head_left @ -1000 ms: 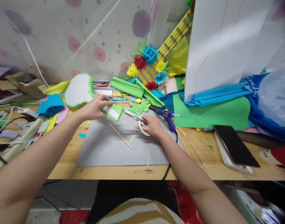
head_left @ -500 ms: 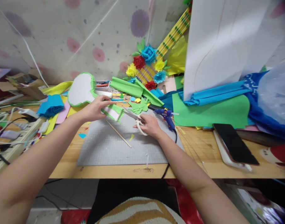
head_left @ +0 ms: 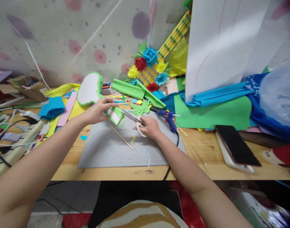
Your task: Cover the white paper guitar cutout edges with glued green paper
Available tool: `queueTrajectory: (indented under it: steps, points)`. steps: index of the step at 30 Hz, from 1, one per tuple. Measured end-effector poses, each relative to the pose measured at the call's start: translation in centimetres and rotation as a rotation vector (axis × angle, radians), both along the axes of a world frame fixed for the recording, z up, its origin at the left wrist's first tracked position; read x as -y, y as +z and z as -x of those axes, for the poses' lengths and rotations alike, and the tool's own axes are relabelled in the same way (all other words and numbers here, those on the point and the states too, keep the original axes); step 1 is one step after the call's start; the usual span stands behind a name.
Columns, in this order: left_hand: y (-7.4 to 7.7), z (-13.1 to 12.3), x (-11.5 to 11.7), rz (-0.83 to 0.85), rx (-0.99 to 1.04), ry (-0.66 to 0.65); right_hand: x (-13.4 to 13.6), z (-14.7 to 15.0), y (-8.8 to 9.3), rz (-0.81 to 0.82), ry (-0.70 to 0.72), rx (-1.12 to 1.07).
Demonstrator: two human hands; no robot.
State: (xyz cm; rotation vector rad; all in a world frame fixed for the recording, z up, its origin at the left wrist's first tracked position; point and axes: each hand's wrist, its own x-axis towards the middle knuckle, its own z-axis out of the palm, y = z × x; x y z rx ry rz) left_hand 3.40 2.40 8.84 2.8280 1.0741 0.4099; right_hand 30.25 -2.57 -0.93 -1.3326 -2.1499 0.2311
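My left hand (head_left: 99,110) is closed round the neck of a white guitar-shaped cutout (head_left: 88,89) edged with green paper. Its rounded body tilts up beyond the hand, and the neck's end sticks out on the right. In my right hand (head_left: 150,126) is a pair of scissors (head_left: 139,129) with white handles. The blades point left, with their tips at the green paper on the neck's end; I cannot tell whether they touch it. Beneath both hands lies a grey cutting mat (head_left: 99,152), bearing a thin wooden stick (head_left: 121,136) and a small yellow scrap (head_left: 133,139).
A blue glue gun (head_left: 168,118) lies right of the scissors, its cord crossing the table edge. Green paper (head_left: 213,114), a phone (head_left: 237,145) and a leaning white board (head_left: 211,47) are further right. A flower-decorated yellow guitar (head_left: 148,76) stands behind. Power strips (head_left: 14,152) lie left.
The cutout's body has swung to the right and turned more upright, uncovering more of the pink strip beside it. The scissors remain at the neck's end, in nearly the same place.
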Motion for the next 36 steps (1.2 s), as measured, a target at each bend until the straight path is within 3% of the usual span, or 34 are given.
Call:
queueTrajectory:
  steps: [15,19,27,32,36]
  points:
    - [0.6,-0.1,0.4,0.023,0.076,0.001,-0.3,0.8,-0.5,-0.184,-0.078,-0.072]
    - [0.5,0.0,0.3,-0.022,0.045,0.020,-0.2,0.8,-0.3,-0.130,-0.116,-0.076]
    - [0.2,-1.1,-0.6,-0.239,-0.075,-0.038,-0.6,0.1,-0.3,0.130,-0.436,0.069]
    - [0.2,-3.8,-0.9,-0.318,-0.210,-0.118,-1.1,-0.9,-0.4,0.234,-0.427,0.158]
    - [-1.0,-6.0,-1.5,-0.329,-0.313,-0.221,-0.8,-1.1,-0.3,0.182,-0.427,0.101]
